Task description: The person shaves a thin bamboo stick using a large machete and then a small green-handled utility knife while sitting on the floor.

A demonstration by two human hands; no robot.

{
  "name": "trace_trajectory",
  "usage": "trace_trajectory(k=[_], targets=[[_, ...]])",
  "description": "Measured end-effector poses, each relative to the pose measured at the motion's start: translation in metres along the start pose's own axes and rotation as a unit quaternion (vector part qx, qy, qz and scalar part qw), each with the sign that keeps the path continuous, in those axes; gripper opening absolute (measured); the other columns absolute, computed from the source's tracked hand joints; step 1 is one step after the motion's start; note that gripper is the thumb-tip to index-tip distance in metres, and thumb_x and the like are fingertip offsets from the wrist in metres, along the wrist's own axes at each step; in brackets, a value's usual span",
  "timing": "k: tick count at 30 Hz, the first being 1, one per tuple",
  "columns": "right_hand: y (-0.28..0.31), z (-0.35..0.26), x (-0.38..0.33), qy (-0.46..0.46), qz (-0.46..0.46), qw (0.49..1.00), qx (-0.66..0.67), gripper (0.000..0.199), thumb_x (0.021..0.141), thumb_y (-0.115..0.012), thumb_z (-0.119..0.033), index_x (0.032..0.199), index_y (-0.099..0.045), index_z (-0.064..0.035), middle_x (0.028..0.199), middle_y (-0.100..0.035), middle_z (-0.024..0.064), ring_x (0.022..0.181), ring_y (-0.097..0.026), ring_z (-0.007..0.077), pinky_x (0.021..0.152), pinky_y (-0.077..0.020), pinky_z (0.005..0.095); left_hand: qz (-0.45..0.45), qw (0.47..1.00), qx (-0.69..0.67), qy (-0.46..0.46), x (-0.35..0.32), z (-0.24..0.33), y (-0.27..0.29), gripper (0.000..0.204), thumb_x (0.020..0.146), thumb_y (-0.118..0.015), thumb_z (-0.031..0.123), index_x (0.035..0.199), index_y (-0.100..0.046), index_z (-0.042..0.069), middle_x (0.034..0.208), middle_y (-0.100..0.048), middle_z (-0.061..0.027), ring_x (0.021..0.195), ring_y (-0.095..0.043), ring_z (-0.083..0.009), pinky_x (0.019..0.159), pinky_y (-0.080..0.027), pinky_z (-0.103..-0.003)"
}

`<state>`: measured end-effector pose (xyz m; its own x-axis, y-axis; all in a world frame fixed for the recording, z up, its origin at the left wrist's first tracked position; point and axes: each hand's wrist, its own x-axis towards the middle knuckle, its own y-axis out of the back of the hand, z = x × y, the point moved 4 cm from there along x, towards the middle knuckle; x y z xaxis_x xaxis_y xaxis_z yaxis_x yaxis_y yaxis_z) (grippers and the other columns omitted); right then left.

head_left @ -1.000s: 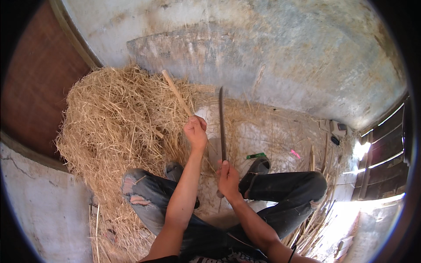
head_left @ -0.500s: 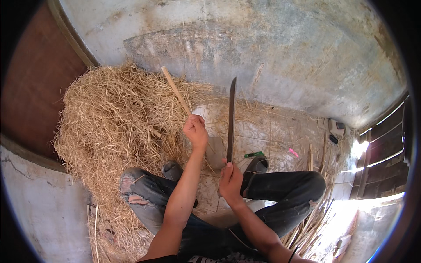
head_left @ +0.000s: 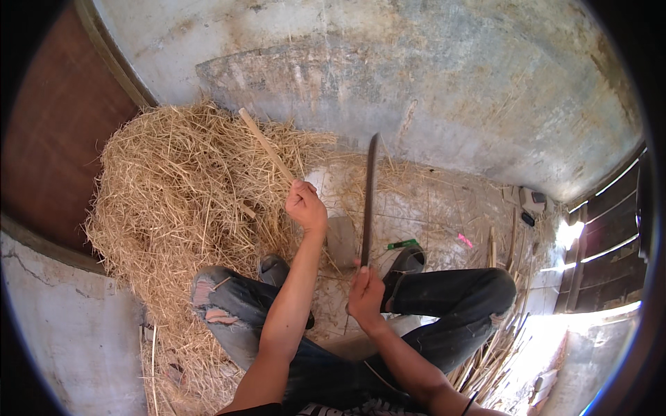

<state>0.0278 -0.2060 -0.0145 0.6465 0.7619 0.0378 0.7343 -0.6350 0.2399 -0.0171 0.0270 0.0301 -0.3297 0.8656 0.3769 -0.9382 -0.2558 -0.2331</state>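
My left hand is closed around the lower end of a pale wooden stick, which slants up and to the left over the straw. In my right hand is a machete, its long dark blade pointing away from me and nearly upright in the view. The fist hides its handle. Blade and stick are apart, with a gap of floor between them. Both forearms reach forward between my bent knees.
A large heap of straw fills the left side, against the wall. A grey block lies between my feet. Beyond my right shoe are a green object and a pink scrap. Thin sticks lie beside my right leg.
The stick has tilted further left, and my left hand has shifted slightly left. My right hand and the machete have come a little nearer to me.
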Motion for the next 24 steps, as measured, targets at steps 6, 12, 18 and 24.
trace_trajectory(k=[6,12,18,24], targets=[[-0.011,0.116,-0.023,-0.196,-0.128,0.970,-0.071,0.038,0.107,-0.048,-0.030,0.102,-0.067,0.0032,0.057,-0.049,0.0032,0.052,-0.056,0.0138,0.048,-0.0411,0.0319,0.010,1.000,-0.011,0.013,0.006,-0.009,0.005,0.051,0.108,-0.048,0.034,0.068,-0.056,0.002,0.056,-0.048,-0.0010,0.052,-0.042,-0.0097,0.050,-0.032,-0.030],[0.001,0.014,0.005,-0.036,-0.001,0.999,0.026,0.044,0.106,-0.044,-0.031,0.105,-0.067,0.0060,0.063,-0.057,0.0109,0.059,-0.062,0.0225,0.059,-0.0464,0.0364,0.008,1.000,0.029,-0.006,0.000,-0.005,-0.001,0.052,0.109,-0.044,0.036,0.069,-0.053,0.003,0.056,-0.046,-0.0003,0.051,-0.041,-0.0090,0.049,-0.032,-0.028],[-0.005,0.104,-0.032,-0.165,-0.123,0.977,-0.063,0.043,0.109,-0.041,-0.032,0.106,-0.065,0.0041,0.059,-0.049,0.0009,0.048,-0.053,0.0127,0.045,-0.0394,0.0279,0.003,1.000,0.002,-0.002,-0.001,-0.014,-0.003,0.051,0.108,-0.046,0.035,0.069,-0.053,0.003,0.057,-0.048,-0.0004,0.052,-0.042,-0.0080,0.050,-0.033,-0.027],[0.009,0.012,0.005,-0.124,-0.026,0.983,0.134,0.043,0.109,-0.041,-0.032,0.104,-0.067,0.0015,0.059,-0.050,0.0011,0.044,-0.052,0.0128,0.041,-0.0397,0.0285,0.012,0.999,0.028,-0.013,-0.004,-0.004,-0.003,0.050,0.108,-0.046,0.033,0.068,-0.051,0.003,0.057,-0.049,-0.0004,0.053,-0.042,-0.0080,0.050,-0.032,-0.027]])
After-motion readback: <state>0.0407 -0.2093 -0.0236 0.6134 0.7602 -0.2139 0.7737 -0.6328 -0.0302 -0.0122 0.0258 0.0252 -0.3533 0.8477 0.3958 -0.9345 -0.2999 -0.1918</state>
